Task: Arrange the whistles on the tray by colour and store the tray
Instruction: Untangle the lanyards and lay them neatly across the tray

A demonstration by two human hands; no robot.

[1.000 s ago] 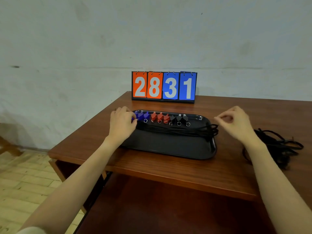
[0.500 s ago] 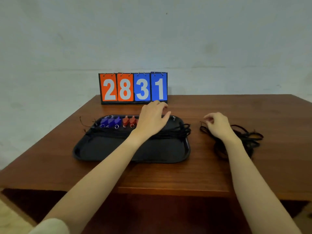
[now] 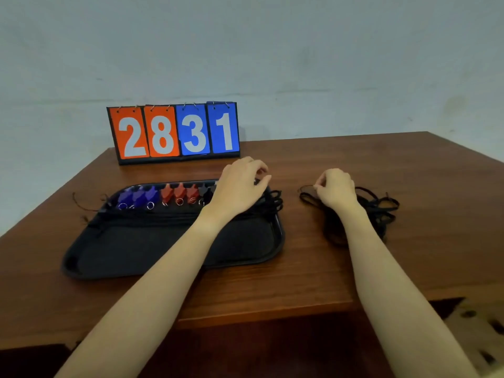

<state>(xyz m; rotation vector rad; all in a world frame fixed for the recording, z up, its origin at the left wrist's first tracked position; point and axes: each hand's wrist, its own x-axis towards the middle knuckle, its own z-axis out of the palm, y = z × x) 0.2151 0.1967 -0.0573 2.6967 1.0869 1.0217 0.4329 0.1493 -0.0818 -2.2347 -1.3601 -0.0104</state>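
My left hand (image 3: pixel 240 186) curls over the black whistles at the tray (image 3: pixel 174 257) back rim; whether it pinches one, I cannot tell. Right hand (image 3: pixel 336 190) pinches a loose cord (image 3: pixel 381 208). Whistles (image 3: pixel 166 194) look light, hard; cords floppy, so grip bodies.

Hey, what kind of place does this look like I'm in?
Probably a sports equipment room or school gym office. A flip scoreboard reading 2831 stands on a wooden table against a plain wall, a black tray holds a row of coloured whistles, and black cords lie beside it.
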